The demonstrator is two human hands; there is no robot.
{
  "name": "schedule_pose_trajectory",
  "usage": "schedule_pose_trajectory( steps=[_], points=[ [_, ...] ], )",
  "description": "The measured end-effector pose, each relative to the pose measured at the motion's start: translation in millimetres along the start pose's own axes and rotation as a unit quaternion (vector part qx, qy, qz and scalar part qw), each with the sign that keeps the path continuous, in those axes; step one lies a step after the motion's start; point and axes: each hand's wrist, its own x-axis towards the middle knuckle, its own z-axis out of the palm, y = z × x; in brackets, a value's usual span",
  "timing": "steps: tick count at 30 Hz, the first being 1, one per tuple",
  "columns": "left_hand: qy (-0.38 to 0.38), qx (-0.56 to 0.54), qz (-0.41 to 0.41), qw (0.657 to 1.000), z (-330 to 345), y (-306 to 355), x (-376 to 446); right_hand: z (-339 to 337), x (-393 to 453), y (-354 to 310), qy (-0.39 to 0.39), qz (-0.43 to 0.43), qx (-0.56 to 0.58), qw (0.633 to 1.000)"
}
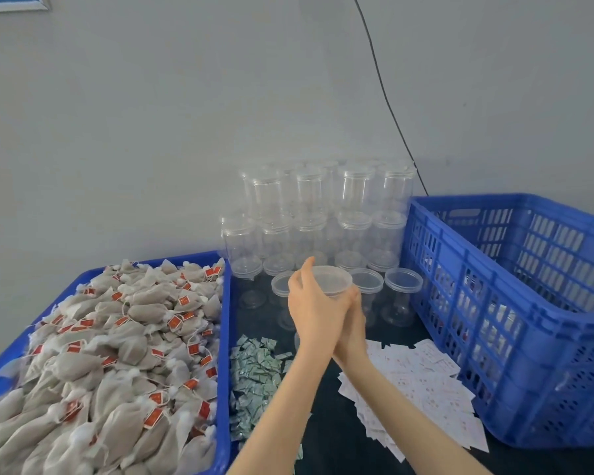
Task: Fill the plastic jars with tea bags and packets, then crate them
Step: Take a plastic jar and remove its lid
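A clear, open-topped plastic jar (333,276) is held up above the dark table, just in front of the other jars. My left hand (311,305) grips its near side, thumb raised along the rim. My right hand (354,315) sits close behind the left one and holds the jar's lower part; its fingers are mostly hidden. Tea bags (117,341) with red tags are heaped in a blue tray (224,337) on the left. Small grey-green packets (254,375) and flat white packets (419,382) lie in piles on the table below my arms.
A tall blue slotted crate (494,313) stands at the right. Clear lidded jars (323,207) are stacked in two tiers against the wall. Several open jars (403,286) stand in front of them. A black cable (388,108) runs down the wall.
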Motion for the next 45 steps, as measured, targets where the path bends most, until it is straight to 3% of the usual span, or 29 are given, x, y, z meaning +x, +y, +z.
schedule_pose_trajectory(
  steps=[2, 4, 10, 12, 14, 17, 19, 22, 26, 29, 32, 36, 40, 43, 45],
  points=[
    [-0.045, -0.010, 0.029, 0.999, 0, -7, -2, -5, -7, 4, 0.015, -0.048, -0.027, 0.998],
    [-0.155, -0.056, 0.021, 0.986, -15, -13, 4, -16, -2, 3, 0.045, -0.029, -0.047, 0.997],
    [-0.291, -0.116, 0.011, 0.950, -62, -29, 31, -50, -5, -12, -0.139, -0.035, -0.040, 0.989],
    [-0.334, -0.132, 0.009, 0.933, -60, -29, 30, -42, -5, -12, -0.152, -0.022, -0.047, 0.987],
    [-0.285, -0.139, 0.007, 0.948, -46, -26, 23, -29, -5, -12, -0.099, -0.012, -0.066, 0.993],
    [-0.100, -0.054, 0.003, 0.994, -16, -20, 4, -9, -10, -5, 0.037, -0.047, -0.129, 0.990],
    [-0.030, -0.003, 0.012, 0.999, -1, -18, -8, -1, -14, 4, 0.098, -0.070, -0.130, 0.984],
    [-0.078, -0.043, 0.024, 0.996, -1, -23, -7, -6, -9, 7, 0.104, -0.026, -0.103, 0.989],
    [-0.170, -0.114, 0.016, 0.979, -29, -36, 9, -35, -5, 1, -0.002, 0.029, -0.018, 0.999],
    [-0.243, -0.130, 0.010, 0.961, -39, -41, 22, -44, -14, 1, -0.080, 0.046, -0.020, 0.996],
    [-0.284, -0.116, 0.001, 0.952, -33, -41, 25, -33, -15, 2, -0.091, 0.056, -0.030, 0.994],
    [-0.155, -0.030, 0.023, 0.987, -15, -37, 16, -18, -13, 4, -0.001, 0.036, -0.149, 0.988],
    [-0.039, -0.008, 0.011, 0.999, -1, -34, 2, -17, -18, 12, 0.070, -0.020, -0.238, 0.969],
    [-0.021, 0.042, -0.019, 0.999, 4, -34, -3, -21, -19, 21, 0.083, -0.056, -0.282, 0.954],
    [-0.048, 0.083, -0.017, 0.995, 7, -33, -5, -25, -20, 24, 0.082, -0.070, -0.296, 0.949]
  ],
)
